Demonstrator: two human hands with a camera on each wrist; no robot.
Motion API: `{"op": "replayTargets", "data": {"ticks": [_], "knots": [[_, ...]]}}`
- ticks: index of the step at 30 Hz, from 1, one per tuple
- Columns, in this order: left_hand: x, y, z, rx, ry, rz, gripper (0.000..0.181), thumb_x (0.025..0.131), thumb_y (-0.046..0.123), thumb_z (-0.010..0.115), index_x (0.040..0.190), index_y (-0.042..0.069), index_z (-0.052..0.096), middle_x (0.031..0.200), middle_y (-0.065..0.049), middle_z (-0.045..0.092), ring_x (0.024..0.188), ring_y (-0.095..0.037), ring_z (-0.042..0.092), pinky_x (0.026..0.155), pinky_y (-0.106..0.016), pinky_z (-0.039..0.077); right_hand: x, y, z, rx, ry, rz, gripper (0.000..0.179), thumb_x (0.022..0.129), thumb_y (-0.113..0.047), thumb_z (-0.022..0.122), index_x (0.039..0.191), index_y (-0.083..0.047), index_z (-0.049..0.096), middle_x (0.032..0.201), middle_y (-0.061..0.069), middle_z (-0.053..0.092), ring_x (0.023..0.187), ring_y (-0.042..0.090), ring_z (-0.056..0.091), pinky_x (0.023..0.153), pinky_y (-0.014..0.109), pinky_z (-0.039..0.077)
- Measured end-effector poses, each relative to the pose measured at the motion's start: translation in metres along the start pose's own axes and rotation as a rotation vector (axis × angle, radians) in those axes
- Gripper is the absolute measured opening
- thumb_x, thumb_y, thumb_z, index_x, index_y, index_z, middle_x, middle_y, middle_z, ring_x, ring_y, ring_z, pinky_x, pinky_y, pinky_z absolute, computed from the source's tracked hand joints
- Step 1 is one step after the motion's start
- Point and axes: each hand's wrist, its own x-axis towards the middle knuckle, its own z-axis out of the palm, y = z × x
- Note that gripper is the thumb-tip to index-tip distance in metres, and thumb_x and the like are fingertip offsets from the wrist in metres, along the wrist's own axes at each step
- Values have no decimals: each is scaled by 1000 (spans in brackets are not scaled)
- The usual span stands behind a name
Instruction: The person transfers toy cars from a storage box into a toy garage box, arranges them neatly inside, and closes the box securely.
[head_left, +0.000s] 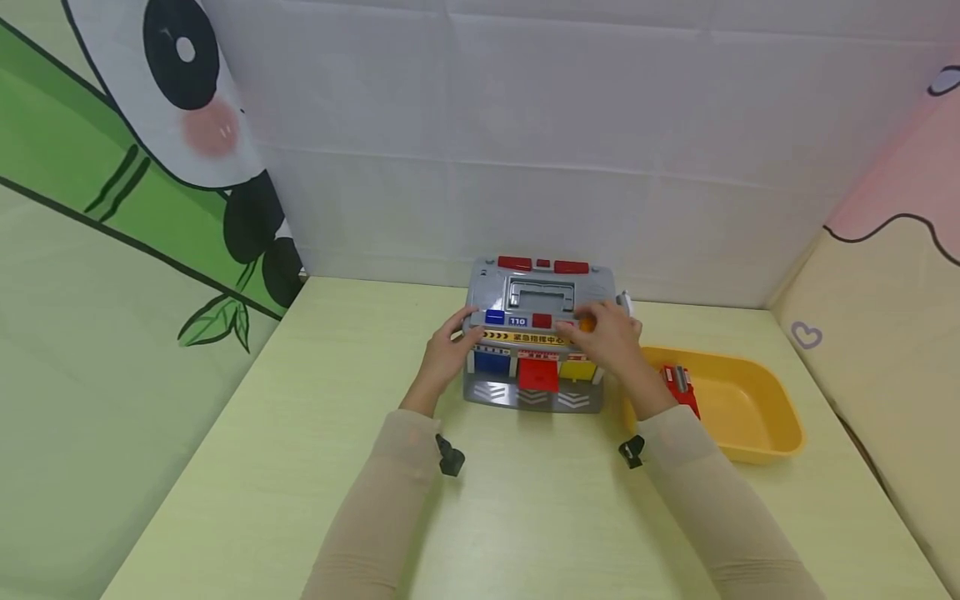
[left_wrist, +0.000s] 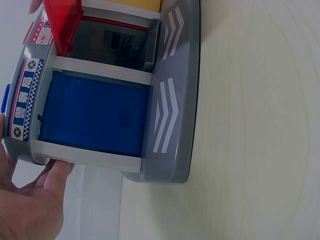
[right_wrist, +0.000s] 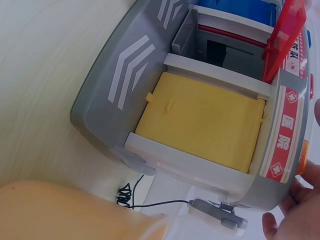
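The toy station lies long-side crosswise on the table between the left hand, its fingers holding the station's left end, and the right hand, nearer its 1 raised red door, fingers at the orange button, gripping or just touching, I cannot tell.

The table has a pale top with faint wood grain. Directly on it, near the back edge, stands the toy station, upright; just beside it, to the right, sits the yellow tray.
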Motion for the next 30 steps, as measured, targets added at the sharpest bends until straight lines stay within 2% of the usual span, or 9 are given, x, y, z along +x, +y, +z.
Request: {"op": "replayTargets", "data": {"ticks": [6,13,20,30], "knots": [[-1,0,0,-2,-2,-2,48,96,36,61,142,28,50,143,-12,45,129,-36,46,101,-48,43,-1,3,-3,-8,10,7,57,87,-49,70,122,-5,61,122,16,51,114,34,42,98,56,25],[0,0,0,-11,0,-1,48,97,35,61,142,28,50,143,-12,45,129,-36,46,101,-48,42,-4,6,-9,-13,-4,20,64,87,-48,70,131,-4,55,128,17,51,116,36,39,99,57,25],[-1,1,-1,2,2,-8,48,97,35,61,143,28,50,144,-12,45,129,-36,45,102,-49,41,-8,13,-14,-14,-19,22,71,86,-52,69,134,-3,54,123,18,50,116,37,39,97,57,26],[-1,2,-1,2,-6,3,47,97,34,61,142,27,50,144,-13,45,129,-37,46,101,-48,42,-15,19,-20,-20,-19,31,70,87,-52,68,135,-3,53,123,20,51,115,38,39,97,57,26]]}}
